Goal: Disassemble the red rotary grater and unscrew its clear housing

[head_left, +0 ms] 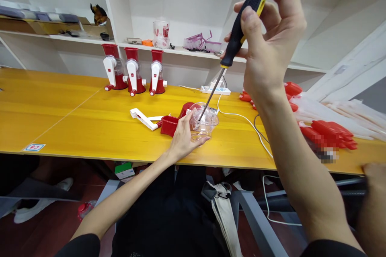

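Note:
My right hand (268, 44) is raised high and closed round the black and yellow handle of a screwdriver (238, 36). Its shaft slants down to the left, with the tip inside a clear plastic housing (205, 122) on the yellow table (75, 120). My left hand (182, 136) grips that clear housing from the left side, thumb and fingers wrapped round it. A red part (169, 125) with a white crank handle (143, 118) lies just left of my left hand.
Three assembled red and white grinders (132, 70) stand at the table's back edge. A white power strip (215, 88) and cable lie behind the housing. Red parts (328, 134) and plastic bags pile up at the right. Shelves hold clutter behind.

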A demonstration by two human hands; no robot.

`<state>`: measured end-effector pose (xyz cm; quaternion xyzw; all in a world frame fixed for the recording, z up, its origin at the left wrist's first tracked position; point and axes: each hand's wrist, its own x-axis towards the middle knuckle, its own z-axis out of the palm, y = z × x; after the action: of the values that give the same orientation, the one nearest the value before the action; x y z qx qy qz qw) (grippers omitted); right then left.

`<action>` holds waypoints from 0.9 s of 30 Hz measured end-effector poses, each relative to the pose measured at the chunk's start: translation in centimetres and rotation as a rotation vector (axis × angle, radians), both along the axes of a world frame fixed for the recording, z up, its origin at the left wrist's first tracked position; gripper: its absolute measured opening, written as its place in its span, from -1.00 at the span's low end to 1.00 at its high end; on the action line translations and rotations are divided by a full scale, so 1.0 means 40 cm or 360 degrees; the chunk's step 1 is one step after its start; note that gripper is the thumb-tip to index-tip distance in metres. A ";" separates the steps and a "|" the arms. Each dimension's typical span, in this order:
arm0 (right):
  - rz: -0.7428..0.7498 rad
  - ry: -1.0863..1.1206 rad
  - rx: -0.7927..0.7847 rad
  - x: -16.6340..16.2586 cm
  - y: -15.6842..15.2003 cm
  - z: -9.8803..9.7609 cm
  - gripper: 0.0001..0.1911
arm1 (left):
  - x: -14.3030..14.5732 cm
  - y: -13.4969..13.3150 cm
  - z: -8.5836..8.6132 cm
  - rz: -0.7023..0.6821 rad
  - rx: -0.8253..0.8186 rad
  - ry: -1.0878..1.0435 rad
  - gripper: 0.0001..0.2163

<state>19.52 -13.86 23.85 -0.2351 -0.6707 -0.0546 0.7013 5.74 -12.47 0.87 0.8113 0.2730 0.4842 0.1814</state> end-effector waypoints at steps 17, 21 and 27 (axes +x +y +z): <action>-0.0014 -0.0196 0.0083 -0.059 -0.056 0.014 -0.78 | -0.002 0.001 0.004 -0.0009 -0.0018 -0.0009 -0.03; 0.0102 -0.0044 0.0043 -0.056 -0.046 0.013 -0.77 | -0.002 -0.001 0.007 -0.0001 -0.0026 -0.0006 -0.03; 0.0176 0.0073 -0.0053 -0.056 -0.035 0.008 -0.74 | 0.001 0.003 0.003 -0.0011 -0.0025 -0.0014 -0.03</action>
<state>17.29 -15.26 24.16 -0.2105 -0.6673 0.0008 0.7144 5.76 -12.35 0.99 0.8086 0.2730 0.4850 0.1907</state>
